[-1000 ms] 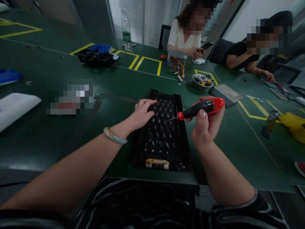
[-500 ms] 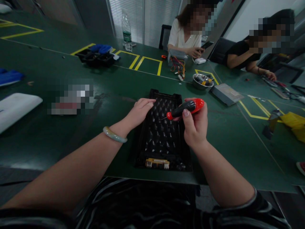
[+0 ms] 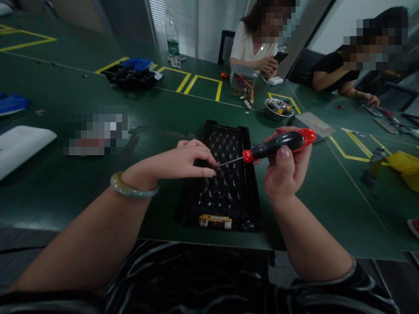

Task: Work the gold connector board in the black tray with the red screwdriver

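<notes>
From where I stand, I see the right hand [image 3: 284, 174] wrapped around a fat screwdriver [image 3: 278, 146]. Its handle is shiny black in the middle and bright red at both ends. A thin metal stick pokes out of it, slanting down a little to the fingertips of the left hand [image 3: 186, 161]. That hand has its thumb and pointing finger bent close to the tip, but I cannot tell if they pinch anything.

Right under the tip lies a long black case [image 3: 255, 207], flat on the green table [image 3: 327, 205]. The case has raised sides and rows of small, shiny, slanted marks all over its middle. At its end nearest the person, below the grip, sits a yellow-brown piece [image 3: 215, 220] with silvery bits. A metal bowl [image 3: 273, 114] is past the right hand, well apart from it.
</notes>
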Demonstrator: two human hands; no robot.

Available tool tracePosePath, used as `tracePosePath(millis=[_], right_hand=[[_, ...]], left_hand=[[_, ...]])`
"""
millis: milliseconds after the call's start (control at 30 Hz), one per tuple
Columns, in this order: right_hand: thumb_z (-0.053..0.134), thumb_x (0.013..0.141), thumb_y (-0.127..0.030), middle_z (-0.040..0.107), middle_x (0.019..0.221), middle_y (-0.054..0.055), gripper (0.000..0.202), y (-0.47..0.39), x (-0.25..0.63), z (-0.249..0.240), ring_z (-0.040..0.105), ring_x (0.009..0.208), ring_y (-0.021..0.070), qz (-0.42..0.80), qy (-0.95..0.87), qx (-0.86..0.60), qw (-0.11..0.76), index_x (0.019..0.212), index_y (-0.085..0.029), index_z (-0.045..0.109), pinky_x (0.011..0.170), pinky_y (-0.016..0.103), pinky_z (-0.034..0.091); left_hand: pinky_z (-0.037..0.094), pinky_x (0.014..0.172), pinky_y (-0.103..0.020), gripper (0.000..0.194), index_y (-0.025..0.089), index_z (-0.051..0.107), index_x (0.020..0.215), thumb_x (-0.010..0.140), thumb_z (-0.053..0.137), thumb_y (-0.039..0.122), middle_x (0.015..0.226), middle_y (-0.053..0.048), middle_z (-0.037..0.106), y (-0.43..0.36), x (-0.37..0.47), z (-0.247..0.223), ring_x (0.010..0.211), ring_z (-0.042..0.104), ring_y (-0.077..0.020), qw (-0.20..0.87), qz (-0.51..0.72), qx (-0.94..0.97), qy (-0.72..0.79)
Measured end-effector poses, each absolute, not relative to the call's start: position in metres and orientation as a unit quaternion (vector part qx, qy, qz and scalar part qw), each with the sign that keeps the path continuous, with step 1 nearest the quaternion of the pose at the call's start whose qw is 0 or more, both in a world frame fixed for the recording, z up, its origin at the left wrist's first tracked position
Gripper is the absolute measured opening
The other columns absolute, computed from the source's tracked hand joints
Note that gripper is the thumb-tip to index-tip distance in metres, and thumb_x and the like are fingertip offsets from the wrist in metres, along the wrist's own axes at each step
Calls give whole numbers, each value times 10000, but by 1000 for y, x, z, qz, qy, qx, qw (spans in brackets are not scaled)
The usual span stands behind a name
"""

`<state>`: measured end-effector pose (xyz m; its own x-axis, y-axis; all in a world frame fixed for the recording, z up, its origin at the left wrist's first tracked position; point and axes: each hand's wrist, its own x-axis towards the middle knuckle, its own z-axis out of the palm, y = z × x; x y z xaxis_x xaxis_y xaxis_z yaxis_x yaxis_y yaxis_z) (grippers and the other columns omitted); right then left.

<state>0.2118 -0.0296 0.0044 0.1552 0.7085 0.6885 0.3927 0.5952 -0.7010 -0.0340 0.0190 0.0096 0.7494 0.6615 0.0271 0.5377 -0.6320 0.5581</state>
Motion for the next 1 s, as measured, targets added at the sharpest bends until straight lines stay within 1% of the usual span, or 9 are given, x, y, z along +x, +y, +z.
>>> tracePosePath(millis=[67, 167, 300, 467, 567, 633, 700, 800, 1000], right_hand=[[310, 957, -524, 569, 982, 90, 360, -31, 211, 5, 694, 849, 279, 111, -645, -434, 619, 1235, -305, 377, 613, 450, 591], [266, 973, -476, 563, 1007, 97, 346, -32, 211, 5, 689, 836, 260, 91, -659, -437, 606, 1264, -310, 353, 574, 421, 581], [204, 989, -441, 540, 988, 92, 359, -33, 212, 6, 666, 832, 247, 54, -674, -444, 587, 1309, -325, 317, 545, 395, 556], [301, 950, -521, 523, 1003, 91, 340, -25, 217, 9, 640, 869, 261, 27, -644, -397, 654, 1179, -306, 431, 534, 378, 524], [380, 909, -528, 505, 1020, 81, 295, -21, 220, 10, 578, 726, 196, 28, -621, -356, 697, 1068, -298, 478, 433, 296, 406], [371, 911, -533, 491, 942, 63, 287, -20, 220, 10, 493, 602, 152, 27, -624, -367, 689, 1052, -301, 464, 392, 274, 326], [317, 929, -565, 469, 856, 42, 315, -23, 219, 10, 430, 530, 136, 23, -638, -400, 658, 1080, -311, 426, 383, 278, 302], [255, 940, -626, 474, 824, 34, 385, -29, 216, 9, 434, 504, 135, 22, -653, -428, 625, 1115, -314, 397, 383, 287, 319], [284, 957, -607, 572, 912, 74, 393, -33, 214, 7, 615, 671, 200, 81, -664, -424, 610, 1144, -298, 439, 465, 336, 479]], left_hand=[[215, 1125, -386, 320, 343, 759, 1105, 898, 642, 557, 1189, 27, 736, 19, -35, 12, 1246, 541, -239, 273, 109, 896, 333], [245, 1101, -358, 277, 323, 765, 1073, 896, 660, 508, 1116, 37, 758, 20, -36, 13, 1147, 614, -211, 281, 96, 896, 330], [380, 1003, -304, 275, 301, 763, 1090, 894, 666, 467, 1069, 27, 772, 22, -37, 12, 1018, 678, -183, 328, 85, 886, 316], [477, 809, -274, 320, 280, 752, 1138, 871, 675, 440, 1012, 1, 765, 17, -37, 16, 890, 695, -179, 368, 68, 866, 332], [479, 754, -264, 329, 280, 746, 1144, 861, 675, 432, 926, 8, 759, 11, -37, 18, 822, 690, -170, 382, 47, 854, 351], [482, 743, -256, 326, 284, 741, 1141, 850, 677, 413, 927, 15, 762, 8, -37, 17, 827, 694, -169, 401, 29, 843, 358], [489, 750, -247, 320, 288, 740, 1134, 841, 679, 400, 953, 22, 769, 6, -37, 16, 861, 705, -171, 422, 22, 832, 360], [496, 770, -237, 303, 297, 743, 1117, 841, 674, 402, 979, 34, 776, 3, -39, 13, 901, 718, -170, 444, 28, 821, 358], [509, 773, -231, 306, 284, 748, 1118, 850, 664, 406, 982, 31, 786, 2, -39, 13, 906, 726, -169, 450, 25, 818, 357]])
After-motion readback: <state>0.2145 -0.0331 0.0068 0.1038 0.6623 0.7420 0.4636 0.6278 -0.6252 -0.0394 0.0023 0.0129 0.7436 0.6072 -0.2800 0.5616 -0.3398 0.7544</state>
